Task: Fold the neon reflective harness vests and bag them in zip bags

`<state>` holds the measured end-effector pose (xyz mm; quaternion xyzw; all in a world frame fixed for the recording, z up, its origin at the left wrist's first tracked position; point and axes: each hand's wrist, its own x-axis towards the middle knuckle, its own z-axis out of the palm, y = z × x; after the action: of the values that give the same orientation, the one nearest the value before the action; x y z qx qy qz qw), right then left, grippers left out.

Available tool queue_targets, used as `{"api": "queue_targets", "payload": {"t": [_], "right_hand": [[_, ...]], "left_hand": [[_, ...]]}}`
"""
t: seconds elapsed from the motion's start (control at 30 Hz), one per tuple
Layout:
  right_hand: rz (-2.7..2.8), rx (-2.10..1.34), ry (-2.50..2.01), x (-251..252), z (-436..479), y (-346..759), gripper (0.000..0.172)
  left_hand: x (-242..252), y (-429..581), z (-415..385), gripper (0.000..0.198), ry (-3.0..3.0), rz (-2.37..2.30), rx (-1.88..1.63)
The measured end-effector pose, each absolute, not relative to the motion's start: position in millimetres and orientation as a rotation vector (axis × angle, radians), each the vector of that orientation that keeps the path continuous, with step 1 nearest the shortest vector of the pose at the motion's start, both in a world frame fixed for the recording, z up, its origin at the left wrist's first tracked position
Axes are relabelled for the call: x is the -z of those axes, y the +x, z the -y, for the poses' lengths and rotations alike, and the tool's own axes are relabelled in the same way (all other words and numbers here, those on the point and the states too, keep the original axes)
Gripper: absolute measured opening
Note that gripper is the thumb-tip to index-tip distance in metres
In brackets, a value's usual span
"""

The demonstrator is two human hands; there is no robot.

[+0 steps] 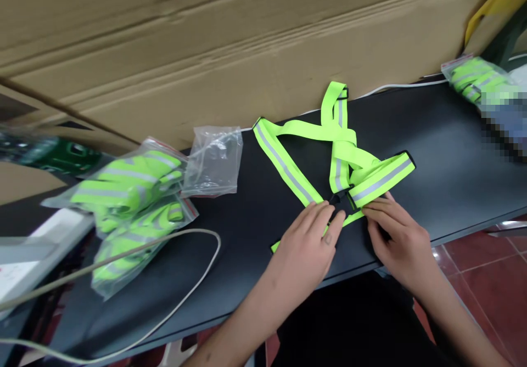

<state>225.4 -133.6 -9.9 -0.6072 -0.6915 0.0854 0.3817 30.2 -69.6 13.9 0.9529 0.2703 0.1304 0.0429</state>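
Observation:
A neon-yellow reflective vest [288, 168], made of elastic straps with grey stripes, lies spread on the dark table. Its straps cross, and black sliders sit at several bends. My left hand [308, 232] is closed on the lower left strap, fingertips beside the black buckle [343, 199]; part of the strap is hidden under it. With fingers bent, my right hand [395, 235] grips the folded strap on the buckle's right side. Whether the buckle is fastened I cannot tell, as fingers and strap cover parts of it.
Bagged yellow vests [127, 188] lie at the left, beside a flat clear plastic bag [216, 161]. A looped cable [218, 241] crosses the table's left side. Cardboard [247, 71] stands along the back. Another bagged vest [477, 79] is at the far right. A green circuit board [69, 153] is at left.

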Motion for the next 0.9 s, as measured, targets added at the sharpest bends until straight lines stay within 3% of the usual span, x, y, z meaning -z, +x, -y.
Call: {"api": "queue_targets", "payload": {"t": [0.13,0.2,0.3,0.4,0.5,0.57,0.67,0.77,0.9], "right_hand": [[1.433,-0.274,-1.776,5,128,237,0.016],[1.17,-0.147,-1.968,5,119,251,0.029],[1.033,-0.006,-2.186,7,100,283,0.062],[1.125,-0.11,-2.243,8,84,308,0.055],[1.092,-0.267,-1.952,0,79,304,0.034],[0.988,-0.15,-1.671,-9,83,287,0.028],[1.289,0.136,-1.469,-21,95,256,0.026],[1.93,0.09,-1.206,-20,108,236,0.031],[2.074,0.045,-1.021,-5,115,224,0.04]], "left_hand": [[-5,40,80,0.04,2.848,-0.955,-0.485],[0,42,83,0.031,2.792,-0.994,-0.588],[5,41,81,0.023,2.699,-1.001,-0.721],[7,39,79,0.021,2.66,-0.926,-0.784],[8,40,79,0.021,2.643,-0.921,-0.796],[8,41,80,0.021,2.636,-0.925,-0.793],[8,43,81,0.016,2.591,-0.922,-0.81],[7,41,80,0.011,2.547,-0.945,-0.817],[4,36,81,0.011,2.567,-0.953,-0.79]]}}
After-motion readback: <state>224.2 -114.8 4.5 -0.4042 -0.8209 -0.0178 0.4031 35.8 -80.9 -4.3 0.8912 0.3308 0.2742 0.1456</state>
